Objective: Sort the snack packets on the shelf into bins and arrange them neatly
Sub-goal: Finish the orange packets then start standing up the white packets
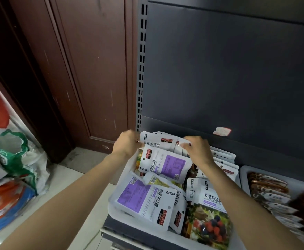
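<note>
1. Nearest the camera, in the front of the white bin [115, 212] on the shelf: a berry-picture packet [209, 224] at the right, and a purple-label packet [140, 199] lying askew at the left, half over its neighbours. Best left alone for now; straightening these comes after the back row is settled.
2. Mid-bin: a second purple-label packet [167, 165] lying flat and tilted just below both hands. Likely next to stand up, so worth keeping clear of the wrists.
3. At the back of the bin: an upright row of white packets [158, 141], leaning against the rear wall, with more stacked to the right [223, 159].
4. Left hand [127, 144]: fingers curled round the left edge of that row, gripping it.
5. Right hand [198, 150]: fingers pinching the top edges at the row's right end.
6. To do it well: squeeze evenly from both ends, tap the bottom edges down level, keep labels facing one way, and press the row back so that room opens in front.
7. Risk, as a guess: slick packets fanning out if one side lets go first.
8. Farther right: a second bin [245, 170] of brown snack packets.
</note>
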Available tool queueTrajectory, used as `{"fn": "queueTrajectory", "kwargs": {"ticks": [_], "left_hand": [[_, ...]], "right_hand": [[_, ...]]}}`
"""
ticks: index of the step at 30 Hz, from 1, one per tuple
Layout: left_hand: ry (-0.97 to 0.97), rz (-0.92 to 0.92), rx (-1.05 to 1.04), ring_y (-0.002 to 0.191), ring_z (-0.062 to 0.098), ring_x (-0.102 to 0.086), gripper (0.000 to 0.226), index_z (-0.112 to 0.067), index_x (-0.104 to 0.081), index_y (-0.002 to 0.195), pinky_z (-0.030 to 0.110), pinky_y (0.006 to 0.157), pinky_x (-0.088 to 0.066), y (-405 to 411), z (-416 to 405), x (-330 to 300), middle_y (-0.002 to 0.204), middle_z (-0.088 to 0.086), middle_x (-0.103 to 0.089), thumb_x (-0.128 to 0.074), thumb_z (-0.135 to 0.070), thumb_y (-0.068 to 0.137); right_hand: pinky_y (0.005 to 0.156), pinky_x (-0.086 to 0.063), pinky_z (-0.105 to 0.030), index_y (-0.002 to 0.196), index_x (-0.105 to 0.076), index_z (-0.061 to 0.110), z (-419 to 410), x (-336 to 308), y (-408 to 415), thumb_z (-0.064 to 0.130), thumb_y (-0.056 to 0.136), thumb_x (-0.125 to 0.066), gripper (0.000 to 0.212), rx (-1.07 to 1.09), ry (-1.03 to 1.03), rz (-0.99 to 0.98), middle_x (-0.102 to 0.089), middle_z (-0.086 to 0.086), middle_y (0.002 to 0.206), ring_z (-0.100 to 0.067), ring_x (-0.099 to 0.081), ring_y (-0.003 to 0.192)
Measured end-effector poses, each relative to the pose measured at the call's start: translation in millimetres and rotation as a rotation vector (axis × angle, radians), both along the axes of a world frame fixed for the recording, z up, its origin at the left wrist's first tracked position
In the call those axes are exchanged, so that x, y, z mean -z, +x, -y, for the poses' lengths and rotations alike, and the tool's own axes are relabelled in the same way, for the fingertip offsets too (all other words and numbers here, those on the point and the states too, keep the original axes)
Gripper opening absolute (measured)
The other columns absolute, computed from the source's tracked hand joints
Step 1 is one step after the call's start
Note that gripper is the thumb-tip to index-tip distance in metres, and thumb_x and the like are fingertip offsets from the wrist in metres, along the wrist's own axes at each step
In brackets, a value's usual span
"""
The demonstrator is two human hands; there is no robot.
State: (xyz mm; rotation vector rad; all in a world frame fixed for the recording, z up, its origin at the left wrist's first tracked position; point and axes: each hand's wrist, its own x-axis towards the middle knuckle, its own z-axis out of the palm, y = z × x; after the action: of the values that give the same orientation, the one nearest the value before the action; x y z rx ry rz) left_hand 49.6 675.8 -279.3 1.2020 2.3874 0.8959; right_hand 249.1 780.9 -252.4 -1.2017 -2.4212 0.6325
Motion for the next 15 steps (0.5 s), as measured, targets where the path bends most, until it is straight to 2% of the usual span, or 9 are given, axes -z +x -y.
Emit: {"fn": "queueTrajectory", "kwargs": {"ticks": [2, 4, 6, 8, 10, 13, 15], "left_hand": [[-0.006, -0.051, 0.047, 0.082, 0.024, -0.066, 0.017, -0.003, -0.070, 0.085, 0.037, 0.074, -0.056, -5.5, -4.9, -1.5, 0.091, 0.007, -0.068, -0.078, -0.015, 0.076], [0.004, -0.071, 0.051, 0.086, 0.024, -0.064, 0.020, -0.002, -0.068, 0.088, 0.035, 0.076, -0.055, -7.7, -4.8, -1.6, 0.097, 0.004, -0.064, -0.078, -0.014, 0.076], [-0.004, -0.061, 0.069, 0.092, 0.026, -0.062, 0.025, -0.005, -0.063, 0.097, 0.038, 0.081, -0.054, -7.6, -3.7, 0.6, 0.104, 0.008, -0.064, -0.076, -0.016, 0.079], [0.015, -0.007, 0.093, 0.100, 0.027, -0.062, 0.034, -0.012, -0.053, 0.108, 0.042, 0.086, -0.054, -2.6, -3.2, 0.6, 0.114, 0.011, -0.064, -0.074, -0.014, 0.081], [0.091, 0.054, 0.117, 0.107, 0.027, -0.061, 0.046, -0.017, -0.044, 0.119, 0.043, 0.090, -0.054, 4.5, -2.1, -2.0, 0.125, 0.009, -0.060, -0.071, -0.011, 0.083], [0.172, -0.002, 0.179, 0.115, 0.027, -0.057, 0.050, -0.020, -0.040, 0.134, 0.038, 0.094, -0.051, 9.8, 0.7, -7.4, 0.131, 0.009, -0.054, -0.062, -0.009, 0.089], [0.123, -0.167, 0.243, 0.125, 0.030, -0.047, 0.055, -0.023, -0.037, 0.142, 0.042, 0.102, -0.045, 10.7, 3.2, -7.4, 0.137, 0.011, -0.047, -0.055, -0.006, 0.093]], "right_hand": [[0.069, -0.043, -0.029, 0.091, -0.069, 0.000, -0.2, -5.3, -3.2, 0.010, 0.092, -0.058, 0.015, -0.041, -0.027, -0.107, -0.068, -0.008, 0.084, -0.016, -0.060, 0.075], [0.070, -0.041, -0.024, 0.103, -0.069, -0.001, -1.1, -6.4, -5.9, 0.008, 0.093, -0.056, 0.019, -0.052, -0.093, -0.190, -0.068, -0.008, 0.093, -0.017, -0.060, 0.083], [0.076, -0.039, -0.021, 0.119, -0.062, 0.003, -1.6, 1.3, -8.6, 0.008, 0.096, -0.049, 0.027, -0.063, -0.174, -0.100, -0.065, -0.007, 0.110, -0.021, -0.060, 0.101], [0.078, -0.040, -0.024, 0.123, -0.058, 0.010, -4.1, 14.3, -10.1, 0.012, 0.099, -0.045, 0.028, -0.086, -0.238, 0.039, -0.063, -0.007, 0.119, -0.021, -0.059, 0.109], [0.079, -0.042, -0.025, 0.126, -0.056, 0.014, -3.8, 16.8, -11.3, 0.016, 0.100, -0.044, 0.029, -0.065, -0.259, 0.015, -0.062, -0.005, 0.123, -0.020, -0.058, 0.112], [0.091, -0.039, -0.026, 0.136, -0.045, 0.015, 3.0, 15.1, -7.5, 0.018, 0.097, -0.049, 0.039, 0.028, -0.174, -0.101, -0.050, -0.008, 0.137, -0.023, -0.049, 0.125], [0.087, -0.036, -0.023, 0.134, -0.043, 0.011, 12.6, 19.7, 0.5, 0.020, 0.095, -0.055, 0.042, 0.121, -0.062, -0.136, -0.047, -0.011, 0.135, -0.025, -0.048, 0.122]]}}
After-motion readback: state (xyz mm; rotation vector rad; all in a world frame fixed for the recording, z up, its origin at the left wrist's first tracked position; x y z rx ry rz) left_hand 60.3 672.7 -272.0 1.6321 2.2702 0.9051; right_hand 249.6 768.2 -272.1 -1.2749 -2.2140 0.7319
